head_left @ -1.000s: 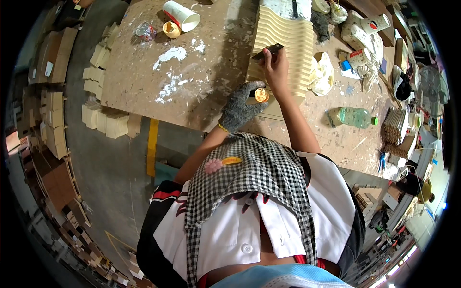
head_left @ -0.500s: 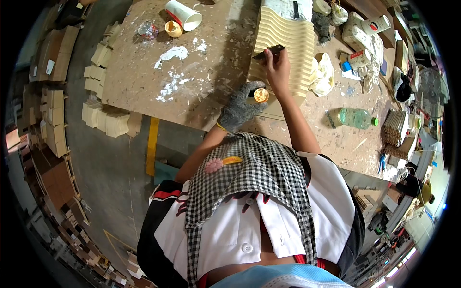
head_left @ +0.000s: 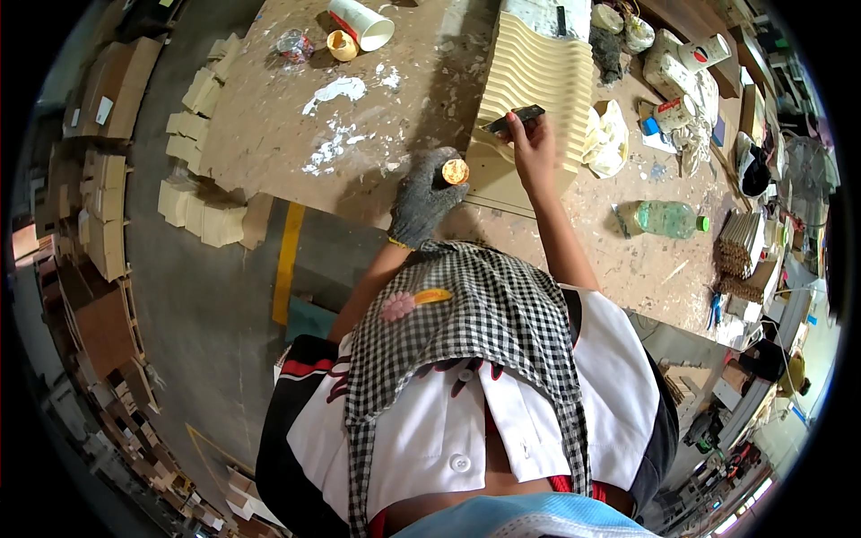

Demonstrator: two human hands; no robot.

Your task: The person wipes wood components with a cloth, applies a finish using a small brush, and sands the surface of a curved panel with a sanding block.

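Note:
My left hand [head_left: 420,199], in a dark grey knit glove, is closed around a small round container [head_left: 456,171] with orange-tan material at its open top. It is beside the near left corner of a cream stack of wavy-edged pieces [head_left: 538,65]. Over the near part of that stack, my bare right hand [head_left: 536,154] pinches a flat dark scraper [head_left: 524,117] between thumb and fingers. The scraper is tilted, and whether its edge touches the stack I cannot tell. The right fingers are slightly blurred.
On the paint-spotted workbench [head_left: 359,179] a white paper cup [head_left: 369,27] and an orange-stained cup [head_left: 342,45] lie at the far left. To the right are a crumpled cream bag [head_left: 607,139], a green bottle on its side [head_left: 668,220] and stained cups. Stacked cream pieces [head_left: 215,220] line the left edge.
My left hand has drawn left with the container, away from the wavy stack. My right hand has shifted slightly nearer with the scraper. The whole view has shifted a little.

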